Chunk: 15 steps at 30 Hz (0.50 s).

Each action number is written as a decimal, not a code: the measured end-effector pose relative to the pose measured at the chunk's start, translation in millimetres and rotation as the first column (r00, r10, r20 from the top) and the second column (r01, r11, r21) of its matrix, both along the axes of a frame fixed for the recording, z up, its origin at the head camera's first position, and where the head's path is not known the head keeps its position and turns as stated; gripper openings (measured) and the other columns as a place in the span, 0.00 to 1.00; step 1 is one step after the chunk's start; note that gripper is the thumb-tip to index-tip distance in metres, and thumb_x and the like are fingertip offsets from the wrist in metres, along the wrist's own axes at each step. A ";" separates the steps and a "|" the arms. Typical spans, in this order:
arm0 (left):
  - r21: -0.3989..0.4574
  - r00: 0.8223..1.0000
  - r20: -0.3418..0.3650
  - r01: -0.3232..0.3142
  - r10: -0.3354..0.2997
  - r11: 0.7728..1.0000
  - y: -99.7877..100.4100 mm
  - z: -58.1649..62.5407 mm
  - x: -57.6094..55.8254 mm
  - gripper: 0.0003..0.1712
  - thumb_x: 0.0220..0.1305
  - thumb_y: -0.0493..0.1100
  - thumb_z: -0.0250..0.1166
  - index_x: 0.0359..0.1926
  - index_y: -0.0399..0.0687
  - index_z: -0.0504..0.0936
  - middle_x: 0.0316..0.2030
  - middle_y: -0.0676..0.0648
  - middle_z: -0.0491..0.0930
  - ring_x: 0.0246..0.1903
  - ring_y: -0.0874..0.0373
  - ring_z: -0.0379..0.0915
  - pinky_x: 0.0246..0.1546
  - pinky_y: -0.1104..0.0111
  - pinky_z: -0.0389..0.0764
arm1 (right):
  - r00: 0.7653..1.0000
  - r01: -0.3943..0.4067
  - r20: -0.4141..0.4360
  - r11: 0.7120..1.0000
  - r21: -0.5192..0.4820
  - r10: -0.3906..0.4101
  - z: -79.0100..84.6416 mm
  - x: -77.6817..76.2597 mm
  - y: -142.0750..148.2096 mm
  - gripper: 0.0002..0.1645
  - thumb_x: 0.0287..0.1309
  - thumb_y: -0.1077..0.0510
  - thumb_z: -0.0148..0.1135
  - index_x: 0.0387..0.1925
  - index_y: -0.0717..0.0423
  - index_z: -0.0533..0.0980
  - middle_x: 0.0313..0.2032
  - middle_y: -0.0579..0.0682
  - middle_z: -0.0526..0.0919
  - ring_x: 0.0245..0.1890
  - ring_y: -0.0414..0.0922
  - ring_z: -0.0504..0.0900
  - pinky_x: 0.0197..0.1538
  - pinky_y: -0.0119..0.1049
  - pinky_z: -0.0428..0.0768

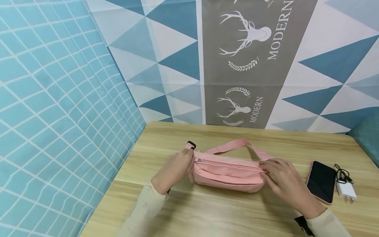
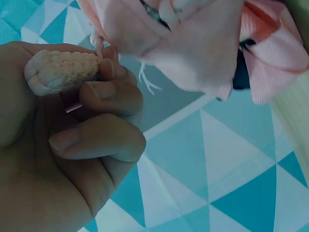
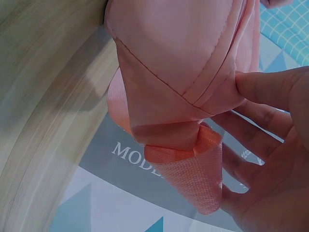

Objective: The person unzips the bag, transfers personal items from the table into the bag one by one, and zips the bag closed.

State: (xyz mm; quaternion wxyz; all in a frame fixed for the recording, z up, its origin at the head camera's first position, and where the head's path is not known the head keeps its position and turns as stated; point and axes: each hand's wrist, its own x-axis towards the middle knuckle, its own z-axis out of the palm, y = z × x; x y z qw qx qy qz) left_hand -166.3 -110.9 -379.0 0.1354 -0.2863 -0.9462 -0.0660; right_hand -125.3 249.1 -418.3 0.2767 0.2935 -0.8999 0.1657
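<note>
A pink waist bag (image 1: 228, 172) stands on the wooden table, its zipped top along the upper edge. My left hand (image 1: 179, 164) grips its left end, beside the black strap buckle (image 1: 191, 144). In the left wrist view, the fingers of my left hand (image 2: 96, 130) curl round a small pale pink knitted tab (image 2: 63, 72) by the bag. My right hand (image 1: 285, 179) pinches the upper right corner. The right wrist view shows the thumb (image 3: 265, 89) on the bag's front, with fingers behind it near the folded strap (image 3: 193, 179). The strap loops behind the bag.
To the right of my right hand lie a black-screened phone (image 1: 321, 181) and a white charger plug (image 1: 346, 190) with a coiled black cable (image 1: 342, 174). A patterned cloth (image 1: 177, 65) hangs behind the table (image 1: 165, 135), and a blue checked one (image 1: 59, 98) on the left.
</note>
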 end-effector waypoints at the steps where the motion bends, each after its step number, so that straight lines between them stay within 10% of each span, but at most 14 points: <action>1: -0.002 1.000 0.018 -0.011 0.011 1.000 -2.1 0.6 -0.6 0.07 0.73 0.38 0.56 0.39 0.38 0.77 0.28 0.47 0.76 0.20 0.60 0.68 0.18 0.69 0.72 | 1.000 -0.001 -0.002 1.000 -0.001 0.001 0.0 -0.5 0.2 0.12 0.53 0.59 0.70 0.41 0.57 0.84 0.41 0.52 0.86 0.48 0.55 0.79 0.49 0.56 0.71; 8: -0.006 0.981 0.179 -0.075 0.075 0.997 -14.8 3.1 -5.1 0.08 0.74 0.39 0.57 0.37 0.40 0.78 0.24 0.51 0.71 0.21 0.60 0.66 0.20 0.69 0.71 | 1.000 -0.005 -0.003 1.000 -0.009 0.005 -1.2 -2.8 2.6 0.10 0.57 0.57 0.68 0.41 0.56 0.83 0.42 0.52 0.87 0.48 0.55 0.79 0.51 0.55 0.68; 15: -0.016 0.993 0.109 -0.043 0.045 0.999 -13.3 0.3 -5.4 0.04 0.68 0.38 0.63 0.38 0.40 0.79 0.26 0.49 0.75 0.22 0.59 0.69 0.22 0.67 0.74 | 0.999 -0.018 -0.042 1.000 -0.020 0.017 -4.6 -6.0 1.1 0.28 0.75 0.41 0.46 0.39 0.58 0.83 0.42 0.55 0.86 0.47 0.55 0.80 0.52 0.55 0.68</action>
